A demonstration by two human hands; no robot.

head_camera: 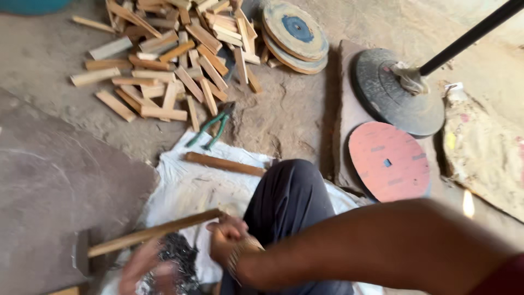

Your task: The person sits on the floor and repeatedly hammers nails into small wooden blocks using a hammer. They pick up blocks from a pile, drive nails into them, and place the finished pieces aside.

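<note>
Right hand [226, 240] grips hammer [142, 236] above white sack [191, 186].

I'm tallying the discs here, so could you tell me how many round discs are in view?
4: two stacked discs at top beside the wood pile, a dark disc under the black pole, and a red disc below it. More may be hidden.

A: What does the right hand [229, 237] grip?
B: A hammer [144, 235] with a long pale wooden handle, lying nearly level, its dark metal head at the far left over the grey slab.
A: And the left hand [143, 270]?
B: Blurred, beside a heap of small dark pieces [177, 259].
</note>
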